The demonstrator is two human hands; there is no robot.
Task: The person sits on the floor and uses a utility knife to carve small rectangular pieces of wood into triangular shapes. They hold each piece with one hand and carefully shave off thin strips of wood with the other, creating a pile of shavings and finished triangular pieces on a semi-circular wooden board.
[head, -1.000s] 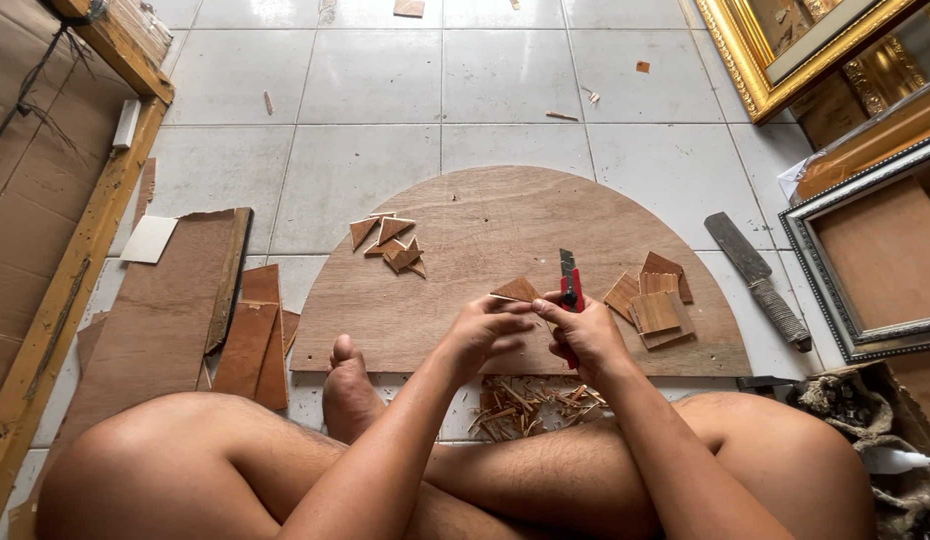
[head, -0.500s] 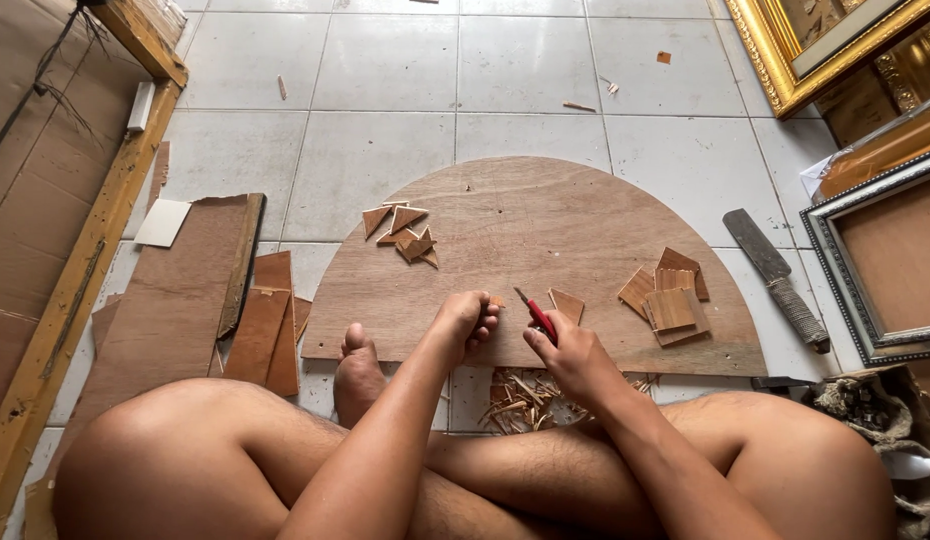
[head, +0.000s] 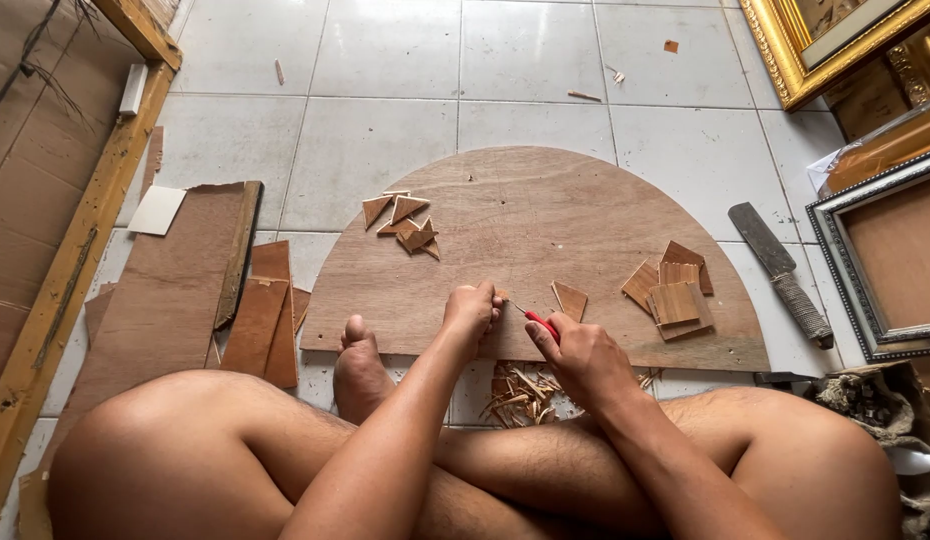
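We pin the small brown wood piece under our closed left hand; our right hand, clenched around the red-handled knife, should cut slowly, away from the fingers

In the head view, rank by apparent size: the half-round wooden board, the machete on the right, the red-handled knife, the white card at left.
1. half-round wooden board
2. machete
3. white card
4. red-handled knife, mostly hidden in the right hand, so its rank is unsure.
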